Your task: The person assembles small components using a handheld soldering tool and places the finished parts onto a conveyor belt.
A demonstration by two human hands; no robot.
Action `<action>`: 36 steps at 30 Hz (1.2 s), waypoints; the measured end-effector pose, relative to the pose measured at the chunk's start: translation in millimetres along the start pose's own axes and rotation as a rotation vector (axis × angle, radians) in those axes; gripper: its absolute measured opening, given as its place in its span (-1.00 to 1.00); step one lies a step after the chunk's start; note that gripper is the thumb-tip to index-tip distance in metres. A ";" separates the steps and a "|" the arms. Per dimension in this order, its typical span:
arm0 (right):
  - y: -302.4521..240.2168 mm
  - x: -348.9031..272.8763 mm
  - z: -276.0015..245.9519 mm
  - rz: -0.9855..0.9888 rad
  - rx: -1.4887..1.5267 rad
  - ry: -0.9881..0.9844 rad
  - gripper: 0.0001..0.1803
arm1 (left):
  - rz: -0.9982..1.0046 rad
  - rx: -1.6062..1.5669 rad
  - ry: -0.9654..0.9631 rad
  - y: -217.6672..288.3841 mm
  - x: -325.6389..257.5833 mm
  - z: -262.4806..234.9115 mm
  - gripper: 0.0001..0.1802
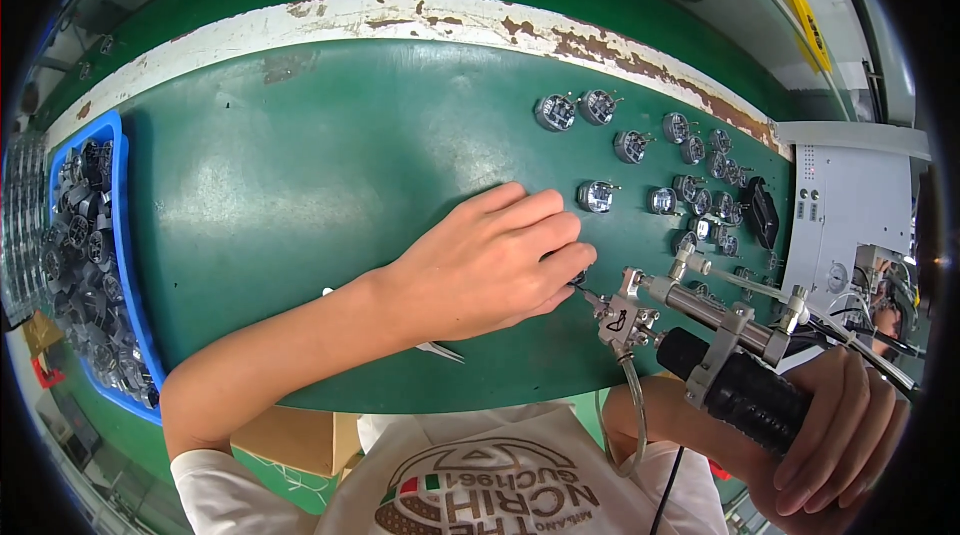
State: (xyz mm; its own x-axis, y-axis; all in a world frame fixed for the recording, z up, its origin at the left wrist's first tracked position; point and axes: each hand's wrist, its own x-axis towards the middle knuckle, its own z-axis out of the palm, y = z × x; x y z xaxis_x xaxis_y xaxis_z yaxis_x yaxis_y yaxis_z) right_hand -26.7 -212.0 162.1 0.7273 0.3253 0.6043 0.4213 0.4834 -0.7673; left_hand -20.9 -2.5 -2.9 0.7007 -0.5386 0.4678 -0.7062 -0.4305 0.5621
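The small round metal part [578, 278] is sitting on the green table [330, 185], pinned under the left hand [490, 260], whose grip is closing on it; it looks light, stiff, best pinched by its rim. The right hand [835, 435] is gripping the soldering tool [700, 335], tip touching the part. The blue bin [120, 265] is holding dark round parts.

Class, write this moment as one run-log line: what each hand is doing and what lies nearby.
left hand: pins small part on green table | right hand: grips soldering tool, tip at part | round parts beyond | blue bin left
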 end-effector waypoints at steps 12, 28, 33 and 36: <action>-14.0 -3.6 -2.8 0.110 -0.159 -0.014 -0.79 | -0.019 0.017 -0.009 0.4 -0.1 -0.7 -0.57; -71.8 -19.3 -28.2 -0.066 0.066 0.224 -0.75 | -0.091 0.229 0.068 30.0 -8.6 -34.2 -0.65; -65.0 -24.5 -49.5 -0.106 0.063 -0.093 -0.72 | -0.409 0.553 0.342 71.5 -76.5 -126.1 -0.61; -60.1 -28.2 -59.6 -0.119 0.067 -0.020 -0.74 | -0.646 0.911 0.653 97.3 -151.7 -185.1 -0.60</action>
State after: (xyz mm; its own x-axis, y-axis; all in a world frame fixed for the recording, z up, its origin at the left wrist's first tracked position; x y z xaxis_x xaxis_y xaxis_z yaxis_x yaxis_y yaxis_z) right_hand -40.2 -298.6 178.4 0.6631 0.2777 0.6951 0.4667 0.5725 -0.6741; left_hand -177.2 171.4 107.1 0.6760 0.2909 0.6770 0.1437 -0.9532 0.2661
